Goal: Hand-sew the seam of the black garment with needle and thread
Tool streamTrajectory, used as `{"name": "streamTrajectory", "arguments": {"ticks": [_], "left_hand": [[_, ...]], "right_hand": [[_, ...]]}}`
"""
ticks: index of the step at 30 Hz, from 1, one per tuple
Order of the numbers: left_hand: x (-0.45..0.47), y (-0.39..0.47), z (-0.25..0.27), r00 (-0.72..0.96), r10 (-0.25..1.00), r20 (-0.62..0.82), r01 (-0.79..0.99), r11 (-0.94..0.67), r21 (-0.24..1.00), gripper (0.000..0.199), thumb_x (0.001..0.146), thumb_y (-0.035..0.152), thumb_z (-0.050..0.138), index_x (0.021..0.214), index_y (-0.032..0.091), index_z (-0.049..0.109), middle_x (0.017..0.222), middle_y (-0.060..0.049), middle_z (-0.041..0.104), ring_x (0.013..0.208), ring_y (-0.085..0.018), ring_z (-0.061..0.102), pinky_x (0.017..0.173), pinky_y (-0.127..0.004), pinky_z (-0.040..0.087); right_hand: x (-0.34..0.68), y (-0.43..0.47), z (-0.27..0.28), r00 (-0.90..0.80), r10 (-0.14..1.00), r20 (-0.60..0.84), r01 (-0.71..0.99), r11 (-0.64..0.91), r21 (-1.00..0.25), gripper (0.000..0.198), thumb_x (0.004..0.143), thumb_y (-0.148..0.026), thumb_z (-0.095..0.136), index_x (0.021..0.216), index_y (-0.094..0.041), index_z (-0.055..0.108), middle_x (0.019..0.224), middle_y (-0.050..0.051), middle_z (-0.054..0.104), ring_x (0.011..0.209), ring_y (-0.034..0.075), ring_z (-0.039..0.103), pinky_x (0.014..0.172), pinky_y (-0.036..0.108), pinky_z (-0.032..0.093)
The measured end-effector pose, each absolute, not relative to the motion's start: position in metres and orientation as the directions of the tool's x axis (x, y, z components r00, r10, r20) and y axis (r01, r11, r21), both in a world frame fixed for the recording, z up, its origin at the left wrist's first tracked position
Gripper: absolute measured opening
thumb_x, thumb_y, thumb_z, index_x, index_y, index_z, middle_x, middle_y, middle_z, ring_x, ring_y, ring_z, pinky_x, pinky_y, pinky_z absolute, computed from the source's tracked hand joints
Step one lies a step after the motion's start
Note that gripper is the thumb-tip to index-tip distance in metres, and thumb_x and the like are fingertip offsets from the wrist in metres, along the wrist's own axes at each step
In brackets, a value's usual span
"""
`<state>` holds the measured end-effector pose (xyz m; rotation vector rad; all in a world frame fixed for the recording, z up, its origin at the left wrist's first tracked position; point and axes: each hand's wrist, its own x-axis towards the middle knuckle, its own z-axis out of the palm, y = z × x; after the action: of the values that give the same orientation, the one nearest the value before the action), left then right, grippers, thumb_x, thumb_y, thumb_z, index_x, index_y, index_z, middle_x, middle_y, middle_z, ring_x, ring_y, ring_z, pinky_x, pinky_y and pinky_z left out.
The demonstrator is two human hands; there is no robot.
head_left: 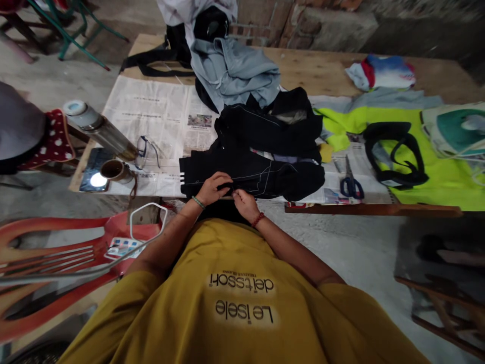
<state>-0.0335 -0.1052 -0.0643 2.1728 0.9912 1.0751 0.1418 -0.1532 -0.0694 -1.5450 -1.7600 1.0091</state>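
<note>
Black trousers (238, 169) with thin white seam lines lie bunched across newspaper at the table's front edge. My left hand (214, 188), a green bead bracelet at its wrist, rests on the near edge of the cloth with curled fingers closed on it. Close beside it my right hand (245, 205), wearing a red bead bracelet, pinches the same edge between thumb and fingers. The exact bit of cloth between the fingertips is too small to make out. Behind lies more black clothing (269, 129), touching a grey garment (235, 73).
Scissors (350, 184), a black strap loop (396, 156), a neon yellow garment (447, 187) and an iron (460, 129) lie right. Left are a bottle (102, 129), glasses (146, 151), a cup (117, 172) and a phone (94, 169). A red chair (113, 227) stands left.
</note>
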Motion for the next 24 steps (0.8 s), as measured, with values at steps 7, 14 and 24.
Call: {"name": "streamTrajectory", "arguments": {"ticks": [7,14,24], "left_hand": [[-0.0322,-0.104,-0.0662,0.43,0.812,0.395,0.42,-0.567,0.709,0.015,0.083,0.025,0.062,0.091,0.015,0.07,0.086,-0.005,0.069,0.08,-0.013,0.065,0.075,-0.024,0.053],[-0.0326,-0.1049,-0.0662,0.436,0.775,0.457,0.371,-0.618,0.693,0.022,0.085,0.021,0.06,0.106,0.017,0.067,0.092,-0.005,0.067,0.083,-0.012,0.063,0.078,-0.024,0.053],[-0.0341,-0.1053,-0.0626,0.473,0.729,0.495,0.341,-0.67,0.66,0.023,0.09,0.019,0.05,0.102,0.019,0.069,0.119,-0.009,0.053,0.072,-0.006,0.053,0.071,-0.022,0.051]], "right_hand": [[0.142,-0.1537,-0.0693,-0.164,0.986,-0.028,0.552,0.068,-0.831,0.029,0.087,-0.035,0.039,0.084,-0.019,0.063,0.068,0.001,0.061,0.063,0.014,0.054,0.063,0.024,0.039],[0.1426,-0.1546,-0.0705,-0.16,0.987,-0.027,0.584,0.073,-0.808,0.028,0.087,-0.033,0.04,0.086,-0.019,0.064,0.073,0.003,0.064,0.068,0.014,0.057,0.066,0.023,0.041],[0.1415,-0.1528,-0.0696,-0.143,0.987,-0.073,0.58,0.024,-0.814,0.027,0.087,-0.031,0.042,0.089,-0.017,0.065,0.071,0.002,0.064,0.065,0.013,0.056,0.064,0.023,0.041]]}}
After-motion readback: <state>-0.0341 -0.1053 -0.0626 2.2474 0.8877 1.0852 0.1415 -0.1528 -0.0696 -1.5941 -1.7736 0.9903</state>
